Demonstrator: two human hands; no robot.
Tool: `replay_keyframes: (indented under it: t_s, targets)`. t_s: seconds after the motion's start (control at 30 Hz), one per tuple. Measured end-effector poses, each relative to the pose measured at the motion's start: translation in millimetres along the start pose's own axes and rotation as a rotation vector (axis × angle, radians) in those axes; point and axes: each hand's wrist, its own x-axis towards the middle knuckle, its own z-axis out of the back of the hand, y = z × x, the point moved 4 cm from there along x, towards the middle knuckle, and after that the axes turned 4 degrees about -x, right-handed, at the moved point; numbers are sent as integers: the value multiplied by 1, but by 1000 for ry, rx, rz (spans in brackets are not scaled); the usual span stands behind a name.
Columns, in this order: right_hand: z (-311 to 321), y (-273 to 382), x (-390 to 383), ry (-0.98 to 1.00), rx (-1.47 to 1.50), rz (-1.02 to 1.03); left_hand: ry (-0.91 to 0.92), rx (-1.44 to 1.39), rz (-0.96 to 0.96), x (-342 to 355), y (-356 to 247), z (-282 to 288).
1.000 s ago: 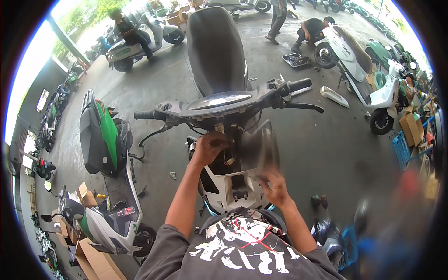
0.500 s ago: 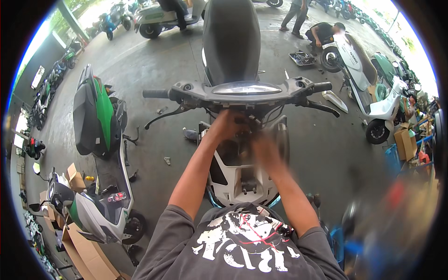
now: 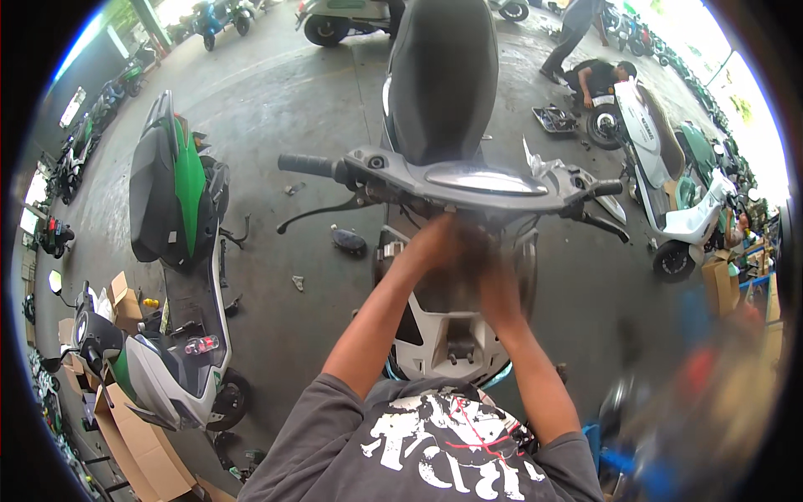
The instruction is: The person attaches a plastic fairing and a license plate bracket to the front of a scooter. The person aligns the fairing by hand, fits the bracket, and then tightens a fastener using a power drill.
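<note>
Under the handlebar (image 3: pixel 401 174) in the head view, both hands meet over the dark opening (image 3: pixel 450 293) in the front of a white scooter (image 3: pixel 430 361). The left hand (image 3: pixel 439 241) reaches up just below the bar's middle; the right hand (image 3: pixel 499 293) comes in beside it, a little lower. Blur smears both, so I cannot tell whether the fingers are spread, pressed together or pinching something. The scooter stands straight ahead, its seat (image 3: pixel 443 84) beyond the bar. A brake lever (image 3: pixel 322 211) juts out to the left, apart from the left hand, and near it a dark part (image 3: pixel 348 241) lies on the floor (image 3: pixel 284 351).

The step in hand looks like close two-handed work on the inner parts under the bar. I judge that the next move calls for steady fingers and a clearer line of sight past the bar.
</note>
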Motion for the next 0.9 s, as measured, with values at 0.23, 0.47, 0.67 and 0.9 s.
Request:
replay_keyframes:
  t_s: [0.23,0.47,0.67,0.9]
  targets:
    - [-12,6,9,-13,-97,57,-57,121,-109,-4,-6,-3]
    - [-3,6,11,-14,-163,117,-129,18,141,-50,-27,25]
    - [2,5,15,62,-162,162,-131,391,-121,-79,12,1]
    - [-6,10,16,-120,-195,209,-271,406,-231,-82,51,-21]
